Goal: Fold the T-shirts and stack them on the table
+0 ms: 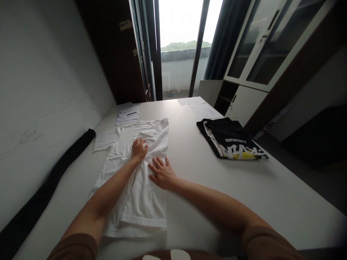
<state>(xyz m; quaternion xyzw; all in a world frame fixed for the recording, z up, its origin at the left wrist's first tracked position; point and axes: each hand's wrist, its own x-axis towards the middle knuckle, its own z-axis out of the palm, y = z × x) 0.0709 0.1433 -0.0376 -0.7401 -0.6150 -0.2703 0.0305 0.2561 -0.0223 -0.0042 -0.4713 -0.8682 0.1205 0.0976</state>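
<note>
A white T-shirt lies on the table, its right side folded over toward the middle, with creases near the top. One sleeve sticks out to the left. My left hand rests on the upper middle of the shirt, fingers slightly bent and lying on the cloth. Lower and to the right, my right hand lies palm down on the folded part near its right edge, fingers spread. Cloth under both palms is hidden.
Folded black shirts with white and yellow print lie on the white table at right. Papers with a dark pen are at the back left, more sheets at the back right. A long black object lies along the left wall.
</note>
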